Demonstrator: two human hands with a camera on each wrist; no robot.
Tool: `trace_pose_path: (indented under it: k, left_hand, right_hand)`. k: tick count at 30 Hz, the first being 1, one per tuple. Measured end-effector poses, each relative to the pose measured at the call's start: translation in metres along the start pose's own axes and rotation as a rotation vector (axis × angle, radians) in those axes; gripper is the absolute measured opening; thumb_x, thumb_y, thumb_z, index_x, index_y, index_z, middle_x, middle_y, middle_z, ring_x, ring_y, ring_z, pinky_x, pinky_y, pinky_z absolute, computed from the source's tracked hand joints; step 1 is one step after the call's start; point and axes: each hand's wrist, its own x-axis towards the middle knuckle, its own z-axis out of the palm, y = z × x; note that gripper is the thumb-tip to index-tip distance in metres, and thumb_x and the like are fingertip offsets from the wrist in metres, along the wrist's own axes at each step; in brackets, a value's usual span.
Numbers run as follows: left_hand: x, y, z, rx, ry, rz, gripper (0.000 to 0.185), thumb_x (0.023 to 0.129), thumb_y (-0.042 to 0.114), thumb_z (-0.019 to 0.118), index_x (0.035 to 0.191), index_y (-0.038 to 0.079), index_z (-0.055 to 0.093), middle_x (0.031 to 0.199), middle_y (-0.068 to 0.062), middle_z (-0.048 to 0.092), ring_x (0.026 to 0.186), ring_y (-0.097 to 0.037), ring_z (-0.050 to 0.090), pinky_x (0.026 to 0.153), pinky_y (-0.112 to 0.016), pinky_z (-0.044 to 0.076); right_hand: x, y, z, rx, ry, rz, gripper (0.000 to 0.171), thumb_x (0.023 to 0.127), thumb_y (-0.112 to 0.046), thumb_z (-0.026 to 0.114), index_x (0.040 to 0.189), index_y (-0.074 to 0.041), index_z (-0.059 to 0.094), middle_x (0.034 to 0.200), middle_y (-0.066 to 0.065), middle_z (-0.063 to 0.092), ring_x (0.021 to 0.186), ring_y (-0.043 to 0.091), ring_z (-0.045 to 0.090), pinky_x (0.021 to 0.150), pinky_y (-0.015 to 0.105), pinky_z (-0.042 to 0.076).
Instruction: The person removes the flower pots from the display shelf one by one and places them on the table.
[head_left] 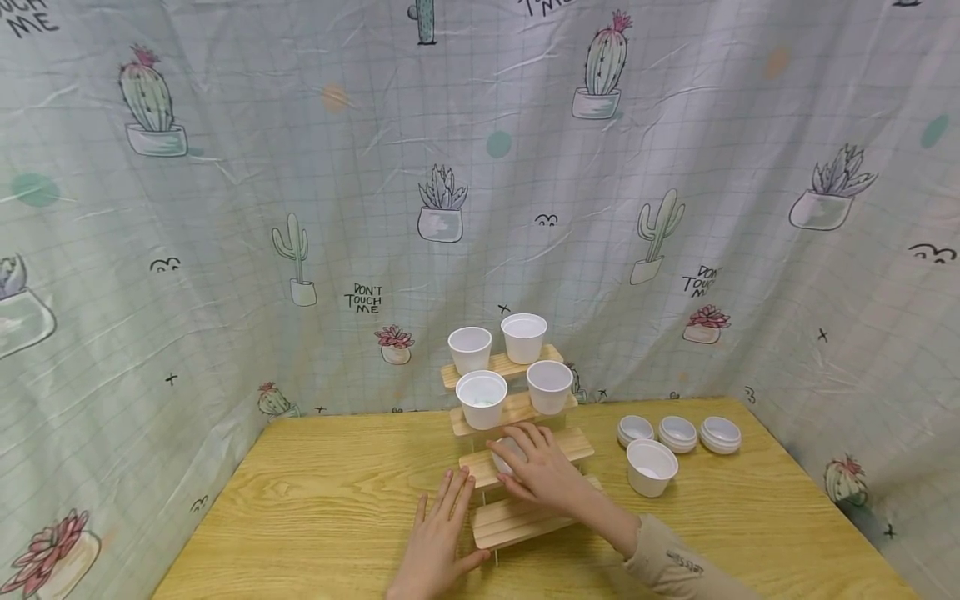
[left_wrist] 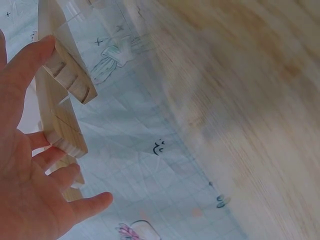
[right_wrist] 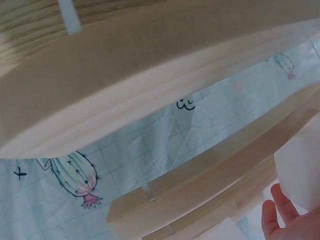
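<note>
A tiered wooden stand with several steps rises from the table. My right hand holds a white cup at the left part of the step second from the bottom, its fingers partly hiding the cup. The right wrist view has that white cup at the edge, fingertips against it. Along the stand's left side lies my left hand, fingers extended. Seen from the left wrist, its thumb and fingertips touch the ends of the wooden steps. White cups stand in pairs on the two upper steps.
Right of the stand, a white cup stands on the wooden table. Behind it are three low white round containers in a row. A cactus-print curtain hangs behind and at both sides of the table.
</note>
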Motion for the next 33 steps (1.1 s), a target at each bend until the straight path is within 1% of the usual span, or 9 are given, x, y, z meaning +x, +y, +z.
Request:
trace_pose_path:
  k: [5, 8, 11, 13, 15, 18, 21, 28, 33]
  left_hand:
    - [0.0, 0.0, 0.0, -0.001, 0.007, -0.002, 0.096, 0.065, 0.052, 0.068, 0.14, 0.007, 0.026, 0.148, -0.009, 0.023, 0.133, -0.032, 0.027, 0.092, -0.064, 0.035]
    - [0.0, 0.0, 0.0, -0.002, 0.01, -0.008, 0.096, 0.065, 0.052, 0.068, 0.14, 0.008, 0.026, 0.148, -0.009, 0.023, 0.133, -0.031, 0.027, 0.093, -0.064, 0.035]
    - [0.0, 0.0, 0.0, -0.004, 0.018, -0.003, 0.096, 0.065, 0.052, 0.068, 0.14, 0.008, 0.026, 0.148, -0.009, 0.024, 0.132, -0.032, 0.028, 0.093, -0.064, 0.035]
    - [0.0, 0.0, 0.0, -0.003, 0.02, 0.002, 0.096, 0.065, 0.052, 0.068, 0.14, 0.008, 0.026, 0.147, -0.01, 0.024, 0.132, -0.033, 0.028, 0.093, -0.064, 0.035]
    - [0.001, 0.0, 0.0, -0.005, 0.016, 0.003, 0.096, 0.065, 0.051, 0.068, 0.14, 0.007, 0.026, 0.147, -0.01, 0.024, 0.132, -0.034, 0.028, 0.093, -0.064, 0.034]
    - [0.001, 0.0, 0.0, -0.009, -0.004, -0.011, 0.096, 0.066, 0.052, 0.067, 0.14, 0.008, 0.026, 0.148, -0.009, 0.023, 0.132, -0.033, 0.026, 0.094, -0.064, 0.034]
    - [0.0, 0.0, -0.001, -0.011, -0.007, -0.013, 0.096, 0.066, 0.052, 0.067, 0.14, 0.008, 0.026, 0.148, -0.009, 0.022, 0.132, -0.033, 0.026, 0.094, -0.064, 0.033]
    - [0.0, 0.001, -0.001, -0.01, -0.001, -0.01, 0.097, 0.064, 0.052, 0.067, 0.14, 0.008, 0.025, 0.148, -0.008, 0.022, 0.133, -0.033, 0.025, 0.095, -0.064, 0.032]
    - [0.0, 0.0, 0.0, 0.005, 0.032, 0.01, 0.097, 0.063, 0.053, 0.068, 0.139, 0.007, 0.027, 0.147, -0.009, 0.024, 0.132, -0.033, 0.027, 0.092, -0.065, 0.034]
  right_hand:
    - [-0.002, 0.001, -0.002, -0.001, 0.004, -0.001, 0.043, 0.086, -0.04, 0.051, 0.122, -0.018, 0.052, 0.116, 0.009, 0.052, 0.105, 0.025, 0.048, 0.081, 0.04, 0.045]
    - [-0.002, 0.002, -0.003, 0.002, 0.016, 0.0, 0.044, 0.083, -0.04, 0.055, 0.121, -0.018, 0.053, 0.116, 0.009, 0.052, 0.104, 0.025, 0.048, 0.081, 0.039, 0.045]
    - [-0.004, 0.002, -0.004, 0.003, 0.024, 0.004, 0.049, 0.077, -0.039, 0.062, 0.12, -0.018, 0.054, 0.116, 0.01, 0.051, 0.103, 0.025, 0.048, 0.08, 0.039, 0.045]
    - [-0.005, 0.001, -0.006, 0.003, 0.02, 0.01, 0.051, 0.076, -0.04, 0.064, 0.121, -0.018, 0.054, 0.117, 0.009, 0.051, 0.103, 0.024, 0.047, 0.08, 0.039, 0.045]
    - [-0.007, 0.001, -0.007, -0.003, 0.008, 0.016, 0.051, 0.078, -0.043, 0.061, 0.122, -0.019, 0.052, 0.116, 0.009, 0.051, 0.103, 0.024, 0.047, 0.08, 0.039, 0.046]
    - [-0.009, 0.0, -0.01, -0.01, -0.019, 0.028, 0.05, 0.083, -0.049, 0.052, 0.124, -0.021, 0.05, 0.115, 0.006, 0.051, 0.103, 0.023, 0.046, 0.08, 0.039, 0.046]
    - [-0.012, -0.001, -0.013, -0.017, -0.038, 0.035, 0.051, 0.084, -0.053, 0.047, 0.124, -0.021, 0.05, 0.114, 0.005, 0.051, 0.103, 0.023, 0.046, 0.081, 0.039, 0.046]
    - [-0.019, 0.001, -0.019, -0.023, -0.04, 0.041, 0.054, 0.079, -0.052, 0.056, 0.121, -0.02, 0.051, 0.114, 0.006, 0.051, 0.103, 0.026, 0.046, 0.082, 0.043, 0.045]
    - [-0.024, 0.004, -0.021, -0.004, -0.028, 0.044, 0.056, 0.074, -0.047, 0.064, 0.122, -0.019, 0.051, 0.114, 0.006, 0.051, 0.102, 0.026, 0.046, 0.082, 0.043, 0.044]
